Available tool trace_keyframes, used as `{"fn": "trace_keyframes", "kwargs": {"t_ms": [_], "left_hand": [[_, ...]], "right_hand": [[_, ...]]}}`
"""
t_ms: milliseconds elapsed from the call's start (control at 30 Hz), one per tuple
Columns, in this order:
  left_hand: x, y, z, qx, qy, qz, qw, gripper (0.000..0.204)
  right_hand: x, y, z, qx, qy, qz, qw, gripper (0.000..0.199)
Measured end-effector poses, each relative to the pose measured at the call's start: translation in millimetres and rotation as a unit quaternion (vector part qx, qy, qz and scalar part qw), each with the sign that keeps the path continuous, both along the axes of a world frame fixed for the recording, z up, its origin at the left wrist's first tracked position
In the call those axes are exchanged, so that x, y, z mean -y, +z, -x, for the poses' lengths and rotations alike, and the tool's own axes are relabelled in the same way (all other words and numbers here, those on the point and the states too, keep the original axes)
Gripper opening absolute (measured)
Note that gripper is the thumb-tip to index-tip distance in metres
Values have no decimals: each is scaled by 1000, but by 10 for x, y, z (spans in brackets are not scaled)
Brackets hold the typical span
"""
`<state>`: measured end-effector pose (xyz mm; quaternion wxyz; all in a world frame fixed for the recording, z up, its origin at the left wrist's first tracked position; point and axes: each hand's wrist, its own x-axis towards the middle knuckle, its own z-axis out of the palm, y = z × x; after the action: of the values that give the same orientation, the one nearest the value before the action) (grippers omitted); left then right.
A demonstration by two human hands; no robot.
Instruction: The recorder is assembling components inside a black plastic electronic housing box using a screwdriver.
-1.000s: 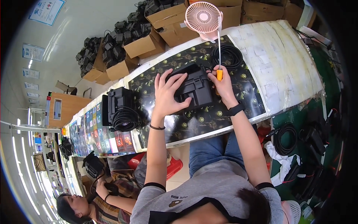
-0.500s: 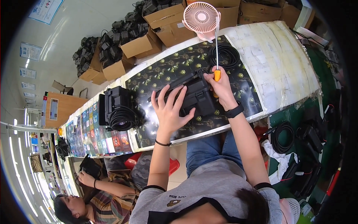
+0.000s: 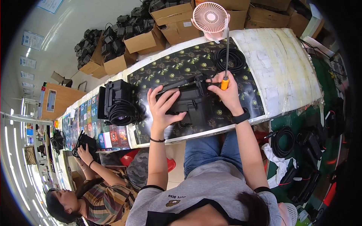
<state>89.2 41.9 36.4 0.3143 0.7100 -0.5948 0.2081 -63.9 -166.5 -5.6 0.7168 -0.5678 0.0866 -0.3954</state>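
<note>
Pink fan [image 3: 211, 18] at top centre, at the far edge of the tabletop [image 3: 279, 64]. Coiled black cable [image 3: 229, 60] just below it; the screwdriver shaft crosses in front of that coil in my view. Second black unit [image 3: 117, 92] left of centre, its own cable bundle [image 3: 121, 113] lying against its near side. Cardboard boxes [image 3: 174, 28] run along the top behind the tabletop, with a heap of black units [image 3: 88, 49] at upper left. Right edge: green surface with another cable coil [image 3: 283, 142] and a white cloth [image 3: 278, 165]. Co-worker [image 3: 109, 196] at lower left, hands on a black unit of their own.

Black case [image 3: 192, 107] sits mid-frame, between my hands. Left hand [image 3: 162, 112] has fingers spread over its left part, thumb towards its near side, so that end is partly covered. Right hand [image 3: 230, 94] is at its upper right corner, curled round the orange-handled screwdriver [image 3: 225, 83], shaft pointing up; can't tell what thumb and index pinch there.
</note>
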Motion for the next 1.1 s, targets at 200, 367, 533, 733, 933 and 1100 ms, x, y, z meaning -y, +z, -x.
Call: {"fn": "trace_keyframes", "kwargs": {"t_ms": [200, 367, 533, 733, 933, 1100], "left_hand": [[-8, -22, 133, 22, 24, 14, 999, 54], [-28, -59, 573, 106, 112, -12, 988, 45], [29, 44, 718, 80, 161, -30, 983, 47], [36, 157, 349, 16, 248, 6, 969, 43], [-167, 43, -431, -6, 412, -59, 909, 39], [-63, 21, -487, -110, 320, 136, 931, 42]], "right_hand": [[-126, 61, 10, -38, -64, 15, 997, 36], [-129, 203, 17, -137, -46, -67, 987, 29], [55, 179, -90, -188, -17, -1, 982, 26], [408, 9, 12, -420, -217, 427, 771, 31], [398, -161, 156, -364, -245, 439, 784, 27], [-6, 390, -5, -140, -131, 113, 975, 30]]}}
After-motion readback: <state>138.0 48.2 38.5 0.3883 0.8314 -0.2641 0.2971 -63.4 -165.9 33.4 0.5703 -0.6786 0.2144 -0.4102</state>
